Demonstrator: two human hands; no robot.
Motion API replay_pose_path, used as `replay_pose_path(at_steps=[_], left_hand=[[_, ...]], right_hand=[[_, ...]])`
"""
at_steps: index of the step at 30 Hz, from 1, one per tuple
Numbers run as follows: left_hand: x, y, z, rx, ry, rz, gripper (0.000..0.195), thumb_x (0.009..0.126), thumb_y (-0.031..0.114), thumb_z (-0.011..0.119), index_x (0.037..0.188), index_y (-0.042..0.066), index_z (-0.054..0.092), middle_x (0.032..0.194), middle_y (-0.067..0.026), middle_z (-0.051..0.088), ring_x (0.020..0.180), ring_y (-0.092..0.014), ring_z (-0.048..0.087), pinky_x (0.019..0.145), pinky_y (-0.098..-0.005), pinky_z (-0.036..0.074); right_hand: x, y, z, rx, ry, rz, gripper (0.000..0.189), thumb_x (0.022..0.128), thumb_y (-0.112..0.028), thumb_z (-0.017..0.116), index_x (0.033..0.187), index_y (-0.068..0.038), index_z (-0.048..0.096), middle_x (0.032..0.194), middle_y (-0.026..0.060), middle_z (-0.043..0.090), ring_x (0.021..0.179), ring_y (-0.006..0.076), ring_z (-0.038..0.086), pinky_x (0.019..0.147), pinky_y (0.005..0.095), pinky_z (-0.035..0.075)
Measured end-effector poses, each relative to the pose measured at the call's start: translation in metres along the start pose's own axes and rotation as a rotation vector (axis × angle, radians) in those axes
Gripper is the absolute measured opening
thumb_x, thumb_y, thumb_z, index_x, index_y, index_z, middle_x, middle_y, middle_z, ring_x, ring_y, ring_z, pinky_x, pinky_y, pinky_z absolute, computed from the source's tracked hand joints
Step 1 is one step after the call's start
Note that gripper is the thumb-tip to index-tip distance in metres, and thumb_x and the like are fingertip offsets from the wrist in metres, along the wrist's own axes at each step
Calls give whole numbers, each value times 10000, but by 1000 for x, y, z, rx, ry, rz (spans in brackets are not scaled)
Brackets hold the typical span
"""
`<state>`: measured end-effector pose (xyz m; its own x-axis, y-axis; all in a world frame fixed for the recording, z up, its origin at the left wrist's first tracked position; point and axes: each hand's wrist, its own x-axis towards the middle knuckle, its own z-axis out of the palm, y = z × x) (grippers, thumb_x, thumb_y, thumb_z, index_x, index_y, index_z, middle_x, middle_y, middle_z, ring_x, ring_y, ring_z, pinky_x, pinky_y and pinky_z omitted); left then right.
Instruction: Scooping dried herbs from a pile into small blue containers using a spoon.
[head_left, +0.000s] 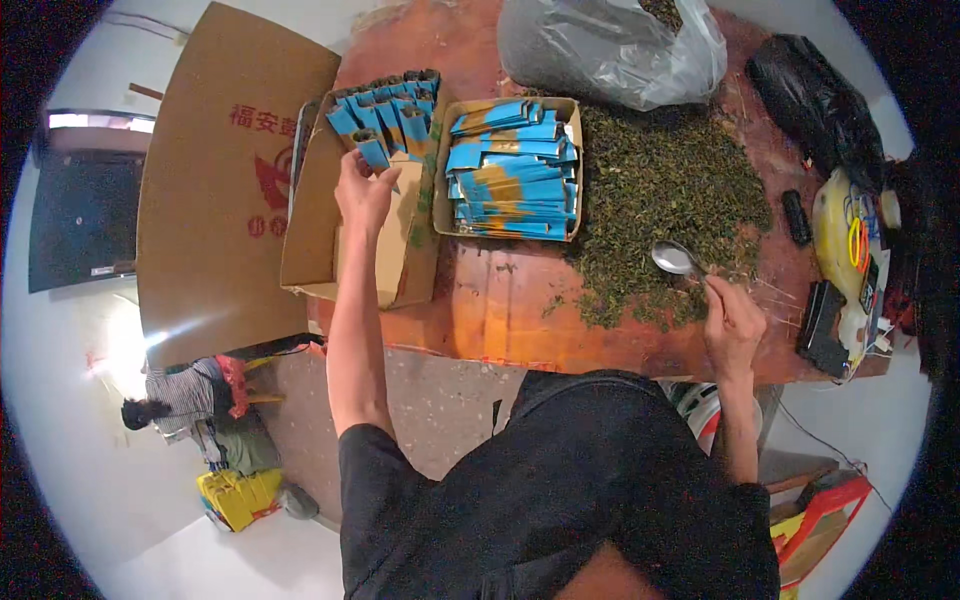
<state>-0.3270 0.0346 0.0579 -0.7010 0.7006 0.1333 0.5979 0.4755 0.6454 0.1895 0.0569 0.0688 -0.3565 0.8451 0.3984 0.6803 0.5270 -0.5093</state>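
Observation:
My left hand (364, 187) reaches into a cardboard box (310, 247), its fingers on a blue paper packet (371, 150) with an open top. Several similar packets (386, 109), open at the top with dark contents, stand in rows behind it. My right hand (735, 319) holds a metal spoon (673, 258) by its handle over a wide heap of dried leaves, seemingly tea (667, 180). Between the two, a smaller cardboard box (442, 202) holds many flat blue and gold packets (510, 184). Whether the spoon carries leaves is too small to tell.
A translucent plastic bag (607, 52) with leaves stands behind the heap. Black plastic bags (817, 105), a dark device (823, 330) and a yellow bag (836, 225) lie at the right. A large cardboard sheet (202, 187) rises at the left. Another person (184, 397) is farther off, lower left.

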Motion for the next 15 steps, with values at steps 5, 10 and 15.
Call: replay_pose_path(at_steps=[5,10,15], left_hand=[[27,-18,23,46,-25,-30,667,733,239,858,1281,-6,567,1129,-174,725,1052,-283,700,924,-383,536],[41,-26,43,159,-19,-64,660,715,247,874,1258,1,590,1086,-153,738,971,-274,713,875,-384,549],[56,-39,54,124,-8,8,657,703,250,888,1242,4,603,1076,-146,743,969,-278,715,870,-386,548]], right_hand=[[-5,1,3,-33,0,3,119,878,22,687,990,-1,722,841,149,700,723,263,688,644,343,522],[-9,-2,5,-32,6,39,159,855,30,697,1003,-24,714,887,141,718,775,299,709,677,378,557],[-10,-2,4,-16,5,75,156,855,45,690,1000,-7,714,894,151,723,781,299,715,689,377,563]])
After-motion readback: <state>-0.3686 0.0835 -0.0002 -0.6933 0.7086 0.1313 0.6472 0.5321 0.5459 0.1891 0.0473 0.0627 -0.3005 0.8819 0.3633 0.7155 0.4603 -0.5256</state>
